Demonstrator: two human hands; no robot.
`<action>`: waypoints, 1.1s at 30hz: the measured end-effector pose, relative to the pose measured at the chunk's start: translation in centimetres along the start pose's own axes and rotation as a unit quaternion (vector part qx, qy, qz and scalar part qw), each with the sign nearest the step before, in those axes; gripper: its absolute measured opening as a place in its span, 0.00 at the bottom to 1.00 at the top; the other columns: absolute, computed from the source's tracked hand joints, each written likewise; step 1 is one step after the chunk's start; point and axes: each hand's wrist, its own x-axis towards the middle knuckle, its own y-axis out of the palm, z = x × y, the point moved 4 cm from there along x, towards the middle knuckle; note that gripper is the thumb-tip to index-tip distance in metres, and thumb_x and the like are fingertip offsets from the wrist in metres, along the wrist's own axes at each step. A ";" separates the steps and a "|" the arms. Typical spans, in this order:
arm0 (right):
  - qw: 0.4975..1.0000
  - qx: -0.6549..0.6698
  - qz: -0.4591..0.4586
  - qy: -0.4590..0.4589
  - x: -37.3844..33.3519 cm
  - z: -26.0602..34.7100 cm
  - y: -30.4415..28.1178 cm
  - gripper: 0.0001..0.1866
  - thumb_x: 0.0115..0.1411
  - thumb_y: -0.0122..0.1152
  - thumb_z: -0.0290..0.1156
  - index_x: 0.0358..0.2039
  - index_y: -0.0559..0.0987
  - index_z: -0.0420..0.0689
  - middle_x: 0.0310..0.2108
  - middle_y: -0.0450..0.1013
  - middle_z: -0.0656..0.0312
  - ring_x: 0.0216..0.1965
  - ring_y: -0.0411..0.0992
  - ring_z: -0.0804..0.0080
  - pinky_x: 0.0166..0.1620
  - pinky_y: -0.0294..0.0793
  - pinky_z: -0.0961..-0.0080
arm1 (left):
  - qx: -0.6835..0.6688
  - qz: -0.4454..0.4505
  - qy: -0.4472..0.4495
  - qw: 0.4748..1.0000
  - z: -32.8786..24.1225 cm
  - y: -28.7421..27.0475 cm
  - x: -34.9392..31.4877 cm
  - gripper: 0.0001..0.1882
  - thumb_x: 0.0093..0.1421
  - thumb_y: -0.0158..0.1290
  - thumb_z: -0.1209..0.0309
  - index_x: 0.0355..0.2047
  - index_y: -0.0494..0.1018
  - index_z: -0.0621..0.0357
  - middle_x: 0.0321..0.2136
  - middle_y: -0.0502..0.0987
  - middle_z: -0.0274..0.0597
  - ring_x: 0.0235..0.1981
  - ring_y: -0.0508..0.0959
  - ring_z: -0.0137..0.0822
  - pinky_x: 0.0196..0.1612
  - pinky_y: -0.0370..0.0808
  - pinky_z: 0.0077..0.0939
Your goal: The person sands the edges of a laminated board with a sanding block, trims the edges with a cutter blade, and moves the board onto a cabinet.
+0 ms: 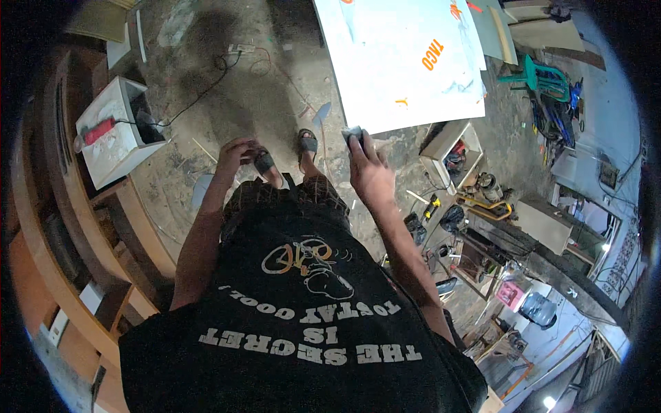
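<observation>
My right hand (370, 168) is closed on a small dark grey flat piece (352, 133), perhaps folded sandpaper; its exact kind does not show. That piece sits against the near left corner of a large white panel (385, 89) printed with orange marks. My left hand (237, 153) hangs in the air to the left, its fingers loosely bent and apart, with nothing visible in them. Beneath the left hand, one of my sandals (264, 162) shows on the concrete floor.
At left stands a white open box (110, 148) carrying a red corded tool (98, 131), beside long wooden boards (76, 227). A cable crosses the floor to a power strip (241, 49). To the right are another open box (441, 148), scattered tools and a green plastic chair (544, 77).
</observation>
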 end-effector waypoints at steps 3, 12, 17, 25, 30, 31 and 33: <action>0.999 -0.005 -0.042 0.008 1.7 -0.3 0.1 0.22 0.66 0.55 0.33 0.61 0.73 0.52 0.63 0.68 0.54 0.42 0.79 0.41 0.41 0.84 0.53 | -0.001 -0.033 -0.005 0.999 1.0 -1.6 0.1 0.19 0.68 0.48 0.67 0.57 0.75 0.57 0.48 0.82 0.41 0.43 0.82 0.35 0.45 0.79 0.33; 0.998 -0.060 -0.030 0.007 0.1 -1.4 0.5 0.22 0.66 0.55 0.34 0.61 0.75 0.52 0.61 0.70 0.50 0.39 0.78 0.41 0.41 0.82 0.52 | 0.098 -0.060 -0.016 0.993 5.5 -7.3 -1.1 0.20 0.70 0.48 0.64 0.57 0.76 0.57 0.44 0.83 0.42 0.40 0.82 0.34 0.44 0.77 0.32; 0.999 -0.004 -0.040 -0.015 9.6 1.4 0.6 0.22 0.67 0.54 0.34 0.62 0.73 0.53 0.60 0.71 0.49 0.38 0.79 0.42 0.40 0.83 0.54 | 0.052 -0.077 -0.117 0.989 14.8 -15.8 -2.6 0.19 0.70 0.50 0.62 0.55 0.77 0.59 0.40 0.83 0.42 0.37 0.83 0.36 0.38 0.78 0.34; 0.999 -0.023 -0.028 0.012 4.7 -0.4 0.0 0.23 0.65 0.56 0.33 0.61 0.74 0.53 0.62 0.70 0.51 0.38 0.79 0.42 0.41 0.83 0.52 | -0.040 -0.076 -0.040 0.995 19.7 -18.3 -6.1 0.19 0.69 0.51 0.64 0.52 0.74 0.66 0.37 0.82 0.48 0.34 0.82 0.37 0.25 0.71 0.30; 0.995 0.001 -0.088 -0.036 14.8 1.1 1.3 0.21 0.66 0.55 0.35 0.60 0.75 0.53 0.58 0.74 0.52 0.37 0.79 0.43 0.39 0.83 0.52 | -0.077 0.024 -0.049 0.995 25.0 -23.6 -9.3 0.25 0.68 0.55 0.59 0.52 0.75 0.72 0.37 0.83 0.51 0.34 0.85 0.39 0.31 0.82 0.33; 0.995 -0.007 -0.093 -0.032 13.9 0.7 0.8 0.21 0.66 0.55 0.35 0.60 0.75 0.53 0.58 0.74 0.52 0.37 0.79 0.43 0.39 0.83 0.52 | -0.059 -0.041 -0.014 0.997 24.6 -22.8 -9.1 0.27 0.67 0.56 0.57 0.53 0.75 0.73 0.36 0.83 0.52 0.35 0.85 0.40 0.33 0.82 0.33; 0.997 -0.016 -0.073 -0.007 9.2 -0.6 0.2 0.22 0.65 0.56 0.33 0.60 0.75 0.53 0.57 0.74 0.50 0.36 0.79 0.43 0.40 0.82 0.51 | 0.073 -0.100 -0.057 0.991 19.5 -17.4 -7.6 0.35 0.65 0.58 0.49 0.54 0.74 0.74 0.37 0.83 0.52 0.36 0.85 0.40 0.36 0.83 0.34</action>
